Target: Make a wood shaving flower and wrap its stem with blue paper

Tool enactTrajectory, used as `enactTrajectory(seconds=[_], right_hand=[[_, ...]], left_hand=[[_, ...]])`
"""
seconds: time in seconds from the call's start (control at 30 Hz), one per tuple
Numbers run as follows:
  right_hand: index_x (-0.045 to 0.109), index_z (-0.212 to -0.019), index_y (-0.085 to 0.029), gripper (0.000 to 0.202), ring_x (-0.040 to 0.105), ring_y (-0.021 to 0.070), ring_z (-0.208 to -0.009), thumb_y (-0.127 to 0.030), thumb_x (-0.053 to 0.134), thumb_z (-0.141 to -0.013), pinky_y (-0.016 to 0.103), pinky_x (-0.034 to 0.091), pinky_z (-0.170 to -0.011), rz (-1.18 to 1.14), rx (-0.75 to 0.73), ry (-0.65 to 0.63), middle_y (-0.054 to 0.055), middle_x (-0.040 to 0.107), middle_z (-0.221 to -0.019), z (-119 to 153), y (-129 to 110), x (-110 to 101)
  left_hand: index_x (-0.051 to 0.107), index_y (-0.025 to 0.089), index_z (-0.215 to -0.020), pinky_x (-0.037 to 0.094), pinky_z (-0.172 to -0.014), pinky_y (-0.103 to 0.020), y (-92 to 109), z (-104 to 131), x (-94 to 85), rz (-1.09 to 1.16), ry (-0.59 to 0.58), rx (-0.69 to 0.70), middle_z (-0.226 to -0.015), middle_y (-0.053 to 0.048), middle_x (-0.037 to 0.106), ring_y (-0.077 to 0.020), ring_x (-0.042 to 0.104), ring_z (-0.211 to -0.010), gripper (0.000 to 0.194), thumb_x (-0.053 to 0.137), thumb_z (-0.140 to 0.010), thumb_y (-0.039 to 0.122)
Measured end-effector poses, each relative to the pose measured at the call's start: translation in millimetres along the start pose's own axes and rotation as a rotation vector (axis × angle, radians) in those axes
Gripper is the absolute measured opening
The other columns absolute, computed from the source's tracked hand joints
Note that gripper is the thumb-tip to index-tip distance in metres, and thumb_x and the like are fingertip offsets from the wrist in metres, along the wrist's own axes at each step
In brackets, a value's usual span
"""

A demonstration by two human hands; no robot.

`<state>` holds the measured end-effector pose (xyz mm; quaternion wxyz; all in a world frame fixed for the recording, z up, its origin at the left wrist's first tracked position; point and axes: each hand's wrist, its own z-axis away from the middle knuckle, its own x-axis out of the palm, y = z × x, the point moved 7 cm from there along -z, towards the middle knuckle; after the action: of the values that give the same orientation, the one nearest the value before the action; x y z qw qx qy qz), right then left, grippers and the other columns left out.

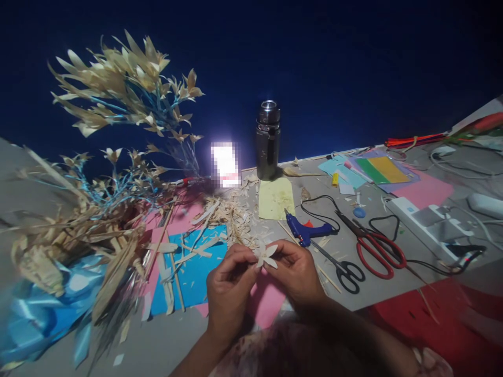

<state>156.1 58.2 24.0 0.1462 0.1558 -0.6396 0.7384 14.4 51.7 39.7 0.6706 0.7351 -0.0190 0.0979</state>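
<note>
Between my two hands is a small cream-white flower (267, 256) with pointed petals, its face turned up. My left hand (233, 280) pinches its left side between thumb and fingers. On the other side, my right hand (295, 269) is closed on the right-hand petals. Just beyond the right hand lies a blue glue gun (314, 230), its nozzle by a yellow sheet (276, 201). Black-handled scissors (348, 275) rest close to my right wrist. To the left of my hands, dry husk strips lie across a blue sheet (200, 280).
Red-handled scissors (379, 254) and a white power strip (424, 228) with cords lie to the right. A dark thermos flask (268, 141) stands at the back. Tall dried-husk flowers (137, 84) and piled husks (113, 251) fill the left. Coloured sheets (387, 170) lie at the back right.
</note>
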Motion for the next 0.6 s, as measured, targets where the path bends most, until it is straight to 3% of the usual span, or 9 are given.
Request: enactTrajectory(seconds=[0.23, 0.37, 0.53, 0.6], right_hand=[[0.074, -0.081, -0.016, 0.016, 0.06, 0.0161, -0.066, -0.032, 0.076, -0.081, 0.025, 0.048, -0.063, 0.132, -0.051, -0.095, 0.002, 0.067, -0.072, 1, -2, 6], [0.078, -0.085, -0.017, 0.015, 0.063, 0.0178, -0.071, -0.03, 0.07, -0.086, 0.028, 0.05, -0.067, 0.236, -0.1, -0.129, 0.004, 0.068, -0.075, 1, -4, 9], [0.082, -0.087, -0.02, 0.011, 0.072, 0.0226, -0.086, -0.025, 0.075, -0.081, 0.03, 0.056, -0.073, 0.239, -0.16, -0.1, 0.009, 0.078, -0.095, -3, -7, 8], [0.083, -0.084, -0.021, 0.009, 0.073, 0.0227, -0.085, -0.022, 0.075, -0.079, 0.03, 0.058, -0.072, 0.239, -0.181, -0.087, 0.008, 0.079, -0.094, -4, -8, 8]], left_hand=[[0.072, 0.022, -0.074, 0.047, -0.071, -0.024, 8, -6, -5.2, -0.054, 0.08, 0.102, -0.082, 0.0, 0.061, -0.0158, 0.057, -0.079, 0.012, 0.08, -0.076, 0.014], [0.07, 0.021, -0.074, 0.048, -0.072, -0.023, 6, -10, -8.1, 0.017, 0.133, 0.019, -0.084, 0.0, 0.061, -0.0156, 0.058, -0.081, 0.013, 0.08, -0.073, 0.012], [0.072, 0.02, -0.076, 0.049, -0.072, -0.024, 3, -12, -8.5, 0.073, 0.096, -0.053, -0.085, 0.0, 0.062, -0.0159, 0.059, -0.079, 0.011, 0.082, -0.075, 0.021], [0.073, 0.02, -0.075, 0.048, -0.072, -0.024, 2, -11, -8.6, 0.06, 0.065, -0.05, -0.082, 0.0, 0.062, -0.0161, 0.058, -0.078, 0.011, 0.083, -0.076, 0.023]])
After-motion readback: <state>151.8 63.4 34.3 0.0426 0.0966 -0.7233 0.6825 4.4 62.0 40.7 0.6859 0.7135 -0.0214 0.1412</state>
